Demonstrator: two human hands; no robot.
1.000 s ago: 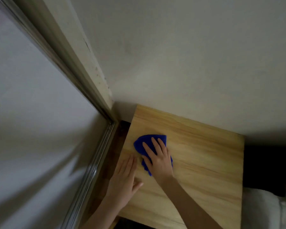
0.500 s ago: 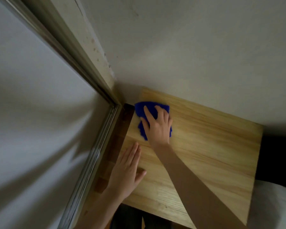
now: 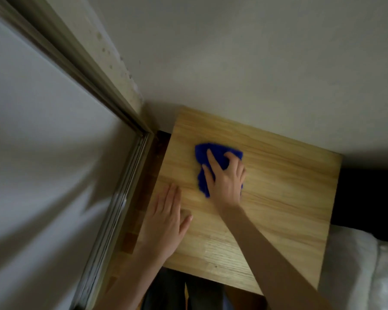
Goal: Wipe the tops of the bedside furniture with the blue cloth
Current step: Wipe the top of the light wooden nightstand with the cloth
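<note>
Left hand (image 3: 166, 222) laid flat, fingers together and extended, on the near-left part of the wooden bedside table top (image 3: 278, 209) — nothing gripped. Beyond it, right hand (image 3: 227, 180) is pressed down on the blue cloth (image 3: 205, 155), fingers curled into it — cloth bunched beneath, toward the table's far-left area.

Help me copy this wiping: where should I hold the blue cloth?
From above: the blue cloth lies bunched on the wooden bedside top, so press it flat-handed, as the right hand does, fingers curling into its folds.
</note>
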